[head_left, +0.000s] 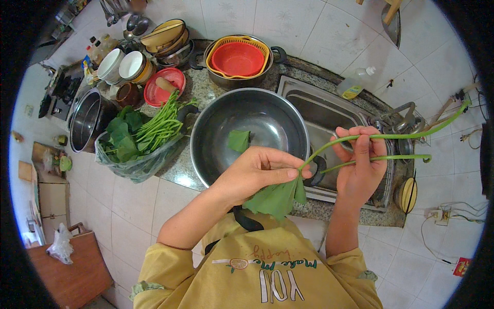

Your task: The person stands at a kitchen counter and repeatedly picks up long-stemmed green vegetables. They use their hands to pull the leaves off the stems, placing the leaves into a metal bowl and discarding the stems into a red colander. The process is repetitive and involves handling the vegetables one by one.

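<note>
My left hand [260, 172] pinches a green leafy stem where its broad leaf [278, 200] begins; the leaf hangs below my fingers. From there the long stem [406, 136] runs right, through the closed fingers of my right hand [363, 159]. A second, thinner stem [396, 158] with a curled tip is also in my right hand. Beyond my left hand stands a large steel basin [206, 154] with a torn piece of leaf [239, 140] inside. To the left, a clear plastic bag [139, 171] holds more leaves and a bundle of green stems [162, 123].
A steel sink [314, 105] with a tap [404, 116] lies right of the basin. A bottle [357, 82] stands behind it. A pot with red and yellow baskets [239, 57], stacked bowls [110, 64] and a dark pot [87, 123] crowd the counter's back and left.
</note>
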The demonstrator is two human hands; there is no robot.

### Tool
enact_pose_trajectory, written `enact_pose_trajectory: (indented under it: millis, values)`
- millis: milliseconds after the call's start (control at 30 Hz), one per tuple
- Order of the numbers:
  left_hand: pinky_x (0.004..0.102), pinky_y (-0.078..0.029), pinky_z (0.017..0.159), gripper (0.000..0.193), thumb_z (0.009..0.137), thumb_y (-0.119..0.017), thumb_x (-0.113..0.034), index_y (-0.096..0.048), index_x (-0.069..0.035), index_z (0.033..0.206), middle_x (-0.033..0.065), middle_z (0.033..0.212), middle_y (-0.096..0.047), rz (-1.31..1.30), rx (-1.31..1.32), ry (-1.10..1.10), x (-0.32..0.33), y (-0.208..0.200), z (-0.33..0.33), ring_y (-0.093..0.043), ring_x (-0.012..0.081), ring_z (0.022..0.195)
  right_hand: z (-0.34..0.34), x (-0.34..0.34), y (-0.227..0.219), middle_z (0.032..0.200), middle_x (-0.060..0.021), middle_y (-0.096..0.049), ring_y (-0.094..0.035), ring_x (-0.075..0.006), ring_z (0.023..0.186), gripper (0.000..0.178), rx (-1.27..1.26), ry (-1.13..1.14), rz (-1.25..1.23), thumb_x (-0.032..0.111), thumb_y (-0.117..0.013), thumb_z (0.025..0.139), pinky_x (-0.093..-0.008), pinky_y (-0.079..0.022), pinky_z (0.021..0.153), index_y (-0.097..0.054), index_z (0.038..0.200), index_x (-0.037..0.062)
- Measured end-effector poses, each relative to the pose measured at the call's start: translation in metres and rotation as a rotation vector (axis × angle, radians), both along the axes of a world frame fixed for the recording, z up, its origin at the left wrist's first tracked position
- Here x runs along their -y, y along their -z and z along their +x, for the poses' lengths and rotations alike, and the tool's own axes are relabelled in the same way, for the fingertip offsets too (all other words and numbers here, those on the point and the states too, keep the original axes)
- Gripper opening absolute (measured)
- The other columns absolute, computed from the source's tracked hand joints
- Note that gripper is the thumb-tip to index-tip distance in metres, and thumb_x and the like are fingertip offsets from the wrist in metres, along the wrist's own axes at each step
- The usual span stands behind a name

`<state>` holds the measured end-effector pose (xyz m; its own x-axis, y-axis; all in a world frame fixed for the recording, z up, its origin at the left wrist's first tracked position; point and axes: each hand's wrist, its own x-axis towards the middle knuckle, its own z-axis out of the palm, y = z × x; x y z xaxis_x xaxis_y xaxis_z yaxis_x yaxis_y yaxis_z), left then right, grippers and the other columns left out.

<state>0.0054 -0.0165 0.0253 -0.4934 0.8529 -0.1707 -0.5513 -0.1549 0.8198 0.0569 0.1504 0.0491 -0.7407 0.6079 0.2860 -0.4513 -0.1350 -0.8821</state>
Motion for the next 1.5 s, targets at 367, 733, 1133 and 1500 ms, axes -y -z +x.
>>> enact_pose_trajectory:
  millis: [367,733,1133,1500]
  values:
    - [0.0232,-0.043,0.069,0.017,0.074,-0.064,-0.007,-0.062,0.000,0.089,0.0057,0.085,-0.062,-0.212,-0.377,-0.294,-0.007,0.003,0.008,-0.056,0.0109,0.077,0.003,-0.011,0.007,0.086,-0.0103,-0.055,-0.061,-0.0249,0.080,0.014,-0.018,-0.095,-0.096,0.011,-0.046,0.087,-0.0395,-0.055,0.069,-0.048,0.094,-0.0016]
    - [0.0273,-0.037,0.074,0.024,0.070,-0.066,-0.013,-0.061,-0.004,0.092,0.0061,0.079,-0.048,-0.253,-0.949,-0.332,-0.008,0.005,0.016,-0.049,0.0193,0.083,0.004,-0.029,0.015,0.080,-0.0031,-0.042,-0.044,-0.0113,0.068,0.028,-0.143,-0.317,-0.458,0.007,-0.045,0.086,-0.0296,-0.048,0.075,-0.040,0.113,0.0001]
    - [0.0219,-0.042,0.066,0.014,0.078,-0.059,-0.005,-0.056,-0.001,0.090,0.0035,0.084,-0.058,-0.134,-0.467,-0.142,-0.003,0.009,0.013,-0.052,0.0066,0.075,-0.003,-0.025,0.015,0.068,0.0021,-0.034,-0.027,-0.0050,0.055,0.043,-0.301,-0.435,-0.725,0.005,-0.049,0.083,-0.0156,-0.023,0.040,-0.036,0.124,-0.0005]
    - [0.0252,-0.046,0.073,0.017,0.082,-0.052,-0.005,-0.060,0.001,0.096,0.0088,0.088,-0.063,-0.065,-0.125,-0.098,0.005,0.006,0.005,-0.059,0.0130,0.080,-0.004,-0.034,0.018,0.067,0.0023,-0.033,-0.025,-0.0048,0.051,0.025,-0.361,-0.458,-0.731,0.008,-0.048,0.084,-0.0165,-0.021,0.037,-0.044,0.108,0.0012]
